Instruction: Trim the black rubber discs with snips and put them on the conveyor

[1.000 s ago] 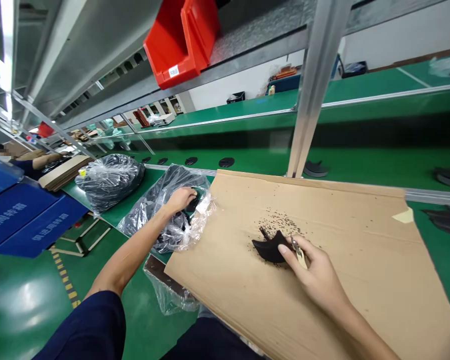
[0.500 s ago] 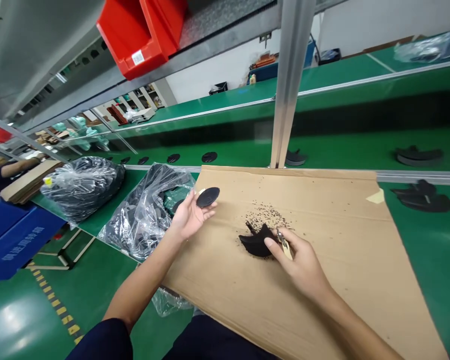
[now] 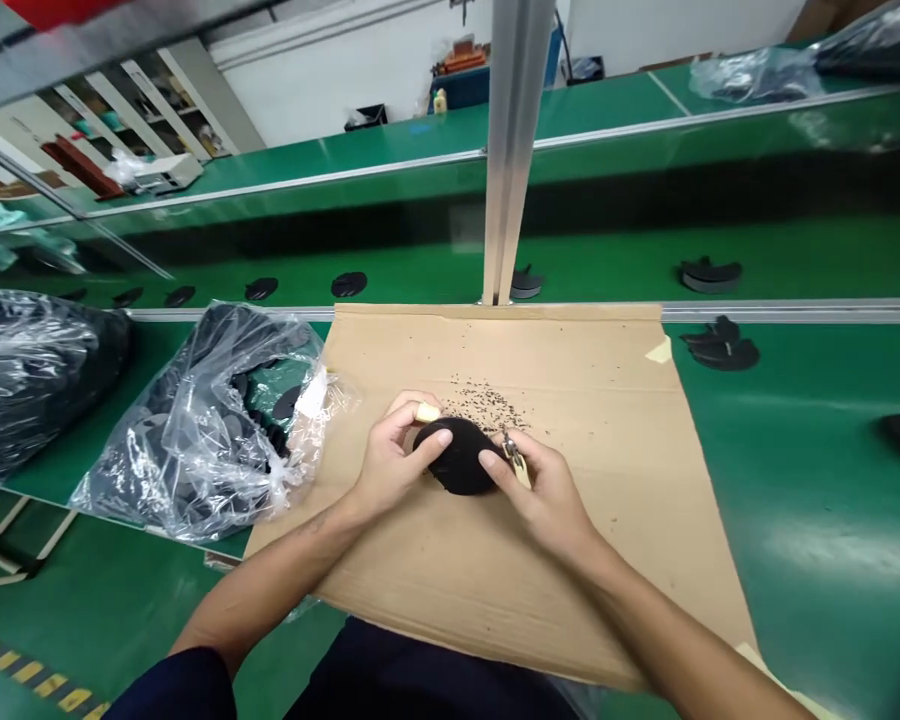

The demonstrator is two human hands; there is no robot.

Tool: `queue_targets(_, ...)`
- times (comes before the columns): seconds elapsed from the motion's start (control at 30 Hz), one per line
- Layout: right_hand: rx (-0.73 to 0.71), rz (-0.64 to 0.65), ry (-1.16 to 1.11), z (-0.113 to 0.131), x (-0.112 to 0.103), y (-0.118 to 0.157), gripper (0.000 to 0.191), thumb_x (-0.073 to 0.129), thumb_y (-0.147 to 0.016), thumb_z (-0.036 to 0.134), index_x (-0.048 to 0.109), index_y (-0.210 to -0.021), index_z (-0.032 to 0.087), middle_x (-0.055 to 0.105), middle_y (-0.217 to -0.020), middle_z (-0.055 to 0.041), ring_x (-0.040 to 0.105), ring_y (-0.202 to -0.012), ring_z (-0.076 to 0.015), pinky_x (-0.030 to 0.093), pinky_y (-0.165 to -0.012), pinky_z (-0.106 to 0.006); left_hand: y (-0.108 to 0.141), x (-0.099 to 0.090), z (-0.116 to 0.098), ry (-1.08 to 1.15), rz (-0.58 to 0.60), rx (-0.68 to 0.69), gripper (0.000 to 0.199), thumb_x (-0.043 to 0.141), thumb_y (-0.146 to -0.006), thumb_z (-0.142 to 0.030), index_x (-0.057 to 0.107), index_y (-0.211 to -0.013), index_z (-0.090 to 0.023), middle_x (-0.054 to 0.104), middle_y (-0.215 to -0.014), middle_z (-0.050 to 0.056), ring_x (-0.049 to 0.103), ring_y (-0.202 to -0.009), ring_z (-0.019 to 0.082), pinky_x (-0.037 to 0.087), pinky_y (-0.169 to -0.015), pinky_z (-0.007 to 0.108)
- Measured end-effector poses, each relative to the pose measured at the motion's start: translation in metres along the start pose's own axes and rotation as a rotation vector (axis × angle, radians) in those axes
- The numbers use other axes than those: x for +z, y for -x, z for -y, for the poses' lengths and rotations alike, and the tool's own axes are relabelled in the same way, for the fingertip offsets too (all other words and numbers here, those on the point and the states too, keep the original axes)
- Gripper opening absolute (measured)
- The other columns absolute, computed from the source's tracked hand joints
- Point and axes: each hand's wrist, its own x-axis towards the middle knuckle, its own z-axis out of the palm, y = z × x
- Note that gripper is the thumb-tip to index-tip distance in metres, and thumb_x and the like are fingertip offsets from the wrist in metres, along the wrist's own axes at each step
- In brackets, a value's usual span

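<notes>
Over the cardboard sheet (image 3: 555,560), both my hands hold black parts that meet as one rounded dark shape (image 3: 461,457). My left hand (image 3: 399,452) pinches its left side, thumb on top; a pale yellow wrap (image 3: 427,411) covers a fingertip. My right hand (image 3: 544,490) grips the right side with thumb and fingers. Tucked in that same hand is a small pair of nippers (image 3: 516,458) with metal jaws and a pale handle. Small black crumbs (image 3: 487,402) lie scattered just beyond the parts. Where one part ends and the other begins is hard to see.
Left of the cardboard lies an open clear plastic bag (image 3: 195,440) of black parts, with a fuller bag (image 3: 37,370) beyond. Black oval pieces (image 3: 349,284) and stacked curved pieces (image 3: 711,274) rest along the green bench. A metal post (image 3: 514,150) rises behind the cardboard.
My left hand has moved right with its black oval part and met the part in my right hand. The view has turned, shifting the bench leftward in the picture.
</notes>
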Motion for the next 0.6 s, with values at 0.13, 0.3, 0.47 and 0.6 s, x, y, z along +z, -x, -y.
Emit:
queue_targets(0.13,0.013,-0.04,0.003,0.002,0.001,0.001,0.038,0.06,-0.093,0.056,0.059,-0.078,0.02,0.056,-0.072,-0.0003,0.051,-0.069,-0.0163,0.043,-0.065,-0.028,0.003,-0.001,0.007,-0.175,0.011,0.073,0.016,0.071,-0.09,-0.032,0.065,-0.094,-0.017,0.062,-0.1,0.006,0.06,-0.097,0.017,0.051,-0.082,0.027)
queue_targets(0.3,0.018,-0.044,0.026,0.008,0.003,0.003,0.035,0.062,-0.093,0.053,0.058,-0.078,0.021,0.052,-0.069,0.0012,0.047,-0.065,-0.0144,0.044,-0.062,-0.027,0.005,-0.002,0.01,-0.142,0.071,0.097,0.02,0.067,-0.092,-0.028,0.067,-0.111,-0.018,0.068,-0.106,0.007,0.065,-0.101,0.019,0.053,-0.088,0.029)
queue_targets(0.47,0.008,-0.013,0.035,0.012,0.003,0.004,0.029,0.063,-0.093,0.048,0.06,-0.081,0.022,0.054,-0.07,0.0012,0.048,-0.063,-0.014,0.046,-0.061,-0.027,0.01,0.0,0.009,-0.015,0.125,-0.079,0.019,0.066,-0.093,-0.027,0.062,-0.11,-0.019,0.074,-0.108,0.007,0.07,-0.103,0.02,0.053,-0.091,0.029)
queue_targets(0.6,0.004,-0.018,0.064,0.01,0.004,0.003,0.03,0.063,-0.093,0.049,0.061,-0.083,0.022,0.056,-0.07,0.0009,0.05,-0.062,-0.0144,0.047,-0.061,-0.027,0.012,0.002,0.008,-0.001,0.116,-0.124,0.018,0.065,-0.094,-0.029,0.06,-0.108,-0.02,0.074,-0.107,0.007,0.07,-0.096,0.018,0.054,-0.084,0.026)
